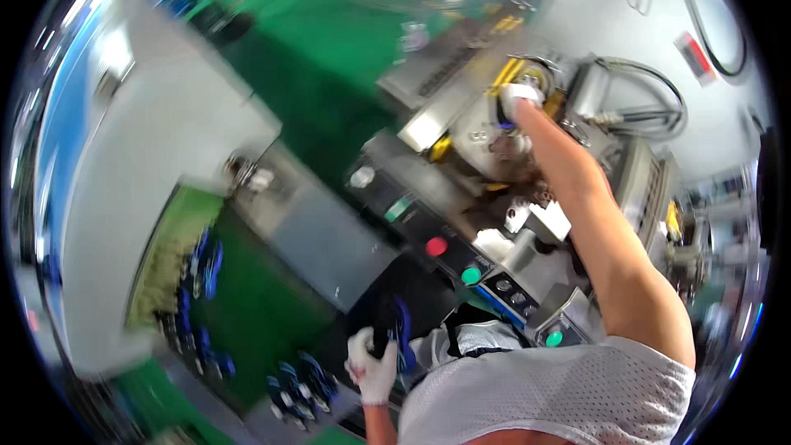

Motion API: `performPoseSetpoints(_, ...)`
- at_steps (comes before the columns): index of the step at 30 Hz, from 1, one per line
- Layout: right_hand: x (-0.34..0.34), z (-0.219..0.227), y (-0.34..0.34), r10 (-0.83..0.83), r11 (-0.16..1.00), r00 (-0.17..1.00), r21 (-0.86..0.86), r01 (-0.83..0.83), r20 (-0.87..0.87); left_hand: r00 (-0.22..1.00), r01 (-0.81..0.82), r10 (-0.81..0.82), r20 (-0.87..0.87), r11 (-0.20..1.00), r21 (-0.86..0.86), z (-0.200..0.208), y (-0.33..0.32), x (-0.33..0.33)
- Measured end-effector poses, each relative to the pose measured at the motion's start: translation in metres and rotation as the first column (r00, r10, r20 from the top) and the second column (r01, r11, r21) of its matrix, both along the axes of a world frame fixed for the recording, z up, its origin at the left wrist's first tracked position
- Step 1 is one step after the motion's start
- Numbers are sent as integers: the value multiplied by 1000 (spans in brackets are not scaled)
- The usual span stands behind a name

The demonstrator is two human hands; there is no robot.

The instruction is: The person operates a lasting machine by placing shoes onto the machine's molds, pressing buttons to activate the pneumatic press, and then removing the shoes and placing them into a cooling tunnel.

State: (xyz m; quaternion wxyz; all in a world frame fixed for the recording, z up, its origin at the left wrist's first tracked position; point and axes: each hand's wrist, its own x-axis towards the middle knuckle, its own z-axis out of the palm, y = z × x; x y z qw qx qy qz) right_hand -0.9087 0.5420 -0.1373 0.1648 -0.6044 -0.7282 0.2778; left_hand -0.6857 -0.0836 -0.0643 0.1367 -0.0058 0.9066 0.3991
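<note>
My left hand [371, 367], in a white glove, is low in the view in front of my body. Its fingers are closed round a black-and-blue shoe-like piece [402, 334] with a curved blue edge. My right arm stretches far forward over a metal machine [478, 136]. At its end my white-gloved right hand [523, 99] is at the machine's round working part, beside yellow bars [504, 74]. Blur and the angle hide those fingers, and a bit of blue shows just below them. White blocks [550, 221] sit on the machine nearer to me.
A dark control panel [416, 222] with a red button [436, 246] and green buttons runs along the machine's near side. To the left, several black-and-blue pieces [301, 387] lie on a green-topped surface [264, 313]. A large grey housing [173, 115] stands beyond it.
</note>
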Motion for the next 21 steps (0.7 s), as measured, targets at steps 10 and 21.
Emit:
performPoseSetpoints(10, 58, 134, -145, 707, 707, 684, 184, -683, -179, 786, -572, 540, -301, 820, -23, -5, -117, 89)
performPoseSetpoints(21, 253, 7, -368, 573, 354, 232, 18, -935, 786, 418, -907, 839, -348, 364, -211, -72, -412, 131)
